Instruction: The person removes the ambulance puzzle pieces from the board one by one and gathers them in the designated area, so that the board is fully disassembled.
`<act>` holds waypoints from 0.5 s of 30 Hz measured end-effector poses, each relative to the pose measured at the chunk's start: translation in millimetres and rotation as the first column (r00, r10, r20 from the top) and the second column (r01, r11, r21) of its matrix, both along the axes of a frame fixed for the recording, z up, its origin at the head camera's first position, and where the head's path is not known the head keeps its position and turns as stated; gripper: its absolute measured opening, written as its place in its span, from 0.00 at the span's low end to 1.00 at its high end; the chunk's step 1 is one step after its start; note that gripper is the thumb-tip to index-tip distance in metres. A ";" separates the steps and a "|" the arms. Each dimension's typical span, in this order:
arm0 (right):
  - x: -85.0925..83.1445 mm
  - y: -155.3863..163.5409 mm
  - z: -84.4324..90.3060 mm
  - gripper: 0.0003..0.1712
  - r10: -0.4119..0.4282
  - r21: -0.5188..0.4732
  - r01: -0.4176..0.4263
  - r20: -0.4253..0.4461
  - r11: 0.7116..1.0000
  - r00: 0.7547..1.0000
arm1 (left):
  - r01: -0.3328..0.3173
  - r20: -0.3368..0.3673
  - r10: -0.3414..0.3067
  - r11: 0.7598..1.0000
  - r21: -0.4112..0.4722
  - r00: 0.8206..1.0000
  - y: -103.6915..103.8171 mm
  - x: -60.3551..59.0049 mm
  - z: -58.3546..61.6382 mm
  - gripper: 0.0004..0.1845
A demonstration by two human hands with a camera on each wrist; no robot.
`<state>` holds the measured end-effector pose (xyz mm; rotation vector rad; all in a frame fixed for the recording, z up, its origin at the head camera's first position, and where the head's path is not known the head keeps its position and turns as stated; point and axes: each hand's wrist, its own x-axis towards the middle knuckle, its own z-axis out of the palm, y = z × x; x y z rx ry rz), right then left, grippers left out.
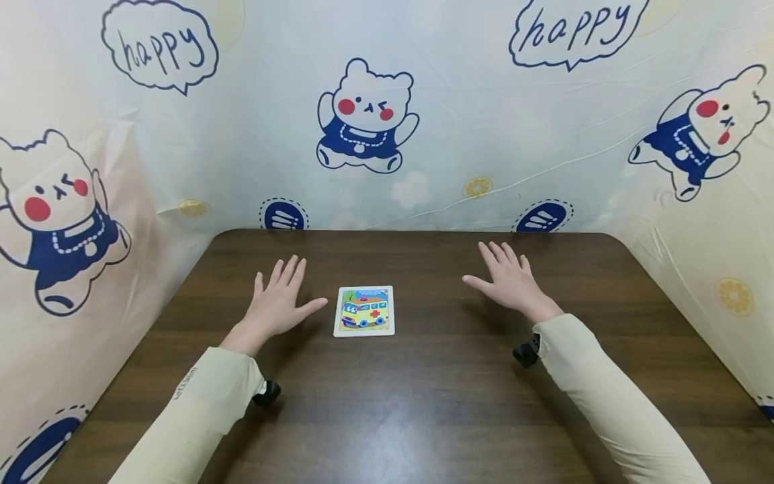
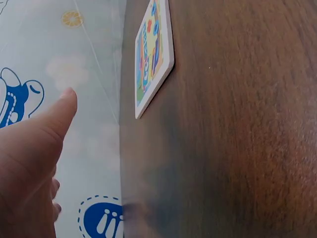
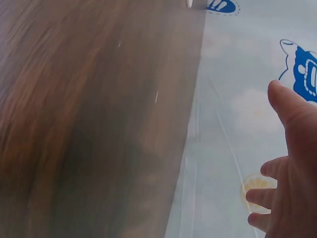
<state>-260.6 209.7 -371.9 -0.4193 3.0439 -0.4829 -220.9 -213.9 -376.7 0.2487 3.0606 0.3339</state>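
Note:
A small square picture puzzle [image 1: 364,311] with a white frame lies flat on the brown table, showing a yellow ambulance with a red cross. To its left is my left hand [image 1: 275,306], fingers spread and thumb pointing toward the puzzle's near side, holding nothing. Farther off on the right, my right hand [image 1: 510,279] is spread with its thumb toward the middle, also holding nothing. In the left wrist view the puzzle [image 2: 154,54] shows edge-on beyond the thumb [image 2: 59,116]. The right wrist view has the right hand [image 3: 297,163] over the table's far edge, with only a white sliver of the puzzle at the top.
The dark wood table [image 1: 387,403] ends at a pale curtain [image 1: 459,134] printed with cartoon bears and "happy" bubbles, which surrounds it at the back and both sides. Each sleeved wrist wears a black camera, the left one [image 1: 266,393] and the right one [image 1: 527,351].

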 end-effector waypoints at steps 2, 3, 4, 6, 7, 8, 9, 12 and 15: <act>-1.9 -5.7 0.2 0.51 0.015 -0.005 -0.015 -0.009 1.000 1.000 | 0.023 -0.015 -0.023 1.000 0.006 1.000 1.3 -1.0 -1.8 0.50; -2.8 -8.8 0.6 0.51 0.022 -0.013 -0.023 -0.012 1.000 1.000 | 0.035 -0.022 -0.035 0.999 0.012 0.999 2.1 -1.5 -2.6 0.50; -3.5 -12.0 1.3 0.50 0.031 -0.020 -0.031 -0.015 0.999 0.999 | 0.047 -0.026 -0.046 0.999 0.021 0.999 3.0 -2.1 -3.3 0.50; -4.4 -18.6 3.2 0.50 0.048 -0.047 -0.049 -0.012 0.998 0.999 | 0.073 -0.028 -0.071 0.997 0.039 0.997 5.0 -3.3 -4.7 0.50; -4.8 -22.1 4.3 0.50 0.057 -0.063 -0.057 -0.008 0.996 0.998 | 0.085 -0.029 -0.083 0.995 0.048 0.996 5.9 -3.9 -5.4 0.50; -5.2 -25.5 5.1 0.50 0.066 -0.078 -0.066 -0.004 0.995 0.998 | 0.095 -0.028 -0.094 0.994 0.053 0.995 6.9 -4.4 -6.1 0.50; -5.7 -29.2 5.8 0.50 0.075 -0.091 -0.075 0.001 0.993 0.997 | 0.106 -0.028 -0.104 0.993 0.057 0.994 7.9 -4.7 -6.7 0.50; -7.1 -40.2 6.9 0.49 0.107 -0.125 -0.106 0.008 0.987 0.994 | 0.126 -0.018 -0.125 0.990 0.061 0.992 10.6 -5.2 -8.6 0.50; -9.1 -52.0 6.0 0.48 0.141 -0.137 -0.139 0.006 0.981 0.990 | 0.140 0.014 -0.141 0.988 0.068 0.990 12.2 -5.2 -10.3 0.49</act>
